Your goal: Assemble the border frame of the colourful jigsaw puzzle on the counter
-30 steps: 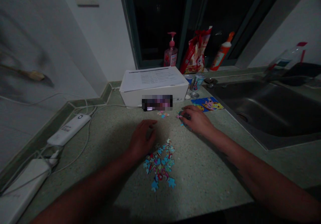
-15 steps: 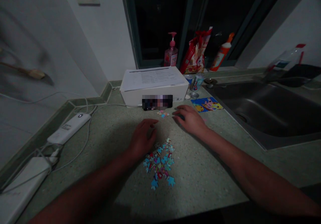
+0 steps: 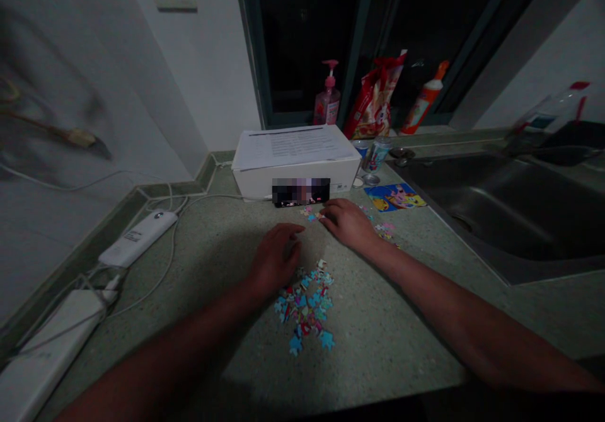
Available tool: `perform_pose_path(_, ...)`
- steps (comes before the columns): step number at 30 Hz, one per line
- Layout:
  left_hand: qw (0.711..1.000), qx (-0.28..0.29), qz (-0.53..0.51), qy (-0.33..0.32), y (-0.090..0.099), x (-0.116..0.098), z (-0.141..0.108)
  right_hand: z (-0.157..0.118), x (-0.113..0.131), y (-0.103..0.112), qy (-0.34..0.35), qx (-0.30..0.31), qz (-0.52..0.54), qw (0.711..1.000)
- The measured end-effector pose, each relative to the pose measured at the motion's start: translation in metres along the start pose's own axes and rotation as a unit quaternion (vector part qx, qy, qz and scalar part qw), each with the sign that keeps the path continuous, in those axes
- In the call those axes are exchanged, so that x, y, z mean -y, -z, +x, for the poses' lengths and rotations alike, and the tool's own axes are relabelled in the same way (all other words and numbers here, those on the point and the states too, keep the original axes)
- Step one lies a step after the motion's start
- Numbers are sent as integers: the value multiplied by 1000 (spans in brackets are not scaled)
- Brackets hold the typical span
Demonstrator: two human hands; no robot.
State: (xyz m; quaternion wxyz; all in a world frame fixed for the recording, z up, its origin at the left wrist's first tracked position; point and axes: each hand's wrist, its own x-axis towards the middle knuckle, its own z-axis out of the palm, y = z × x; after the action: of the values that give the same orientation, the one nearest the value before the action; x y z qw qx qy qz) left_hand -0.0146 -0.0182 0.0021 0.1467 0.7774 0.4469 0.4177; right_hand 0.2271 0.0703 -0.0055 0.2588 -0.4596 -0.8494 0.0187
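Note:
Small puzzle pieces, mostly blue, lie in a loose pile (image 3: 307,302) on the speckled counter (image 3: 368,334). My left hand (image 3: 278,252) rests just above and left of the pile, fingers apart, with nothing visible in it. Farther back, my right hand (image 3: 345,220) has its fingertips at a small cluster of pieces (image 3: 309,213) in front of the phone; whether it grips one is too small to tell. More pieces (image 3: 385,228) show to the right of that hand. A blue picture card (image 3: 396,197) lies beyond them.
A phone (image 3: 301,193) leans against a white box (image 3: 297,157) with papers on top. Cans (image 3: 378,154), a pump bottle (image 3: 327,104) and a red bag (image 3: 378,97) stand behind. At right is the sink (image 3: 510,214); power banks (image 3: 139,238) and cables are at left.
My right hand has moved slightly left, to the small cluster, and pieces to its right now show. My left hand stays about where it was. The view has shifted slightly.

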Motion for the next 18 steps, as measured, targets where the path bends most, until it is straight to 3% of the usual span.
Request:
perform_pose_path(10,1000,7,4,9,1,0,-2,-3,9,9,-32,-13,51,998)
perform_pose_path(14,1000,8,7,14,0,2,-2,-8,17,10,-98,-20,149,984)
perform_pose_path(18,1000,8,12,16,-1,2,-3,-15,27,9,-130,28,274,953)
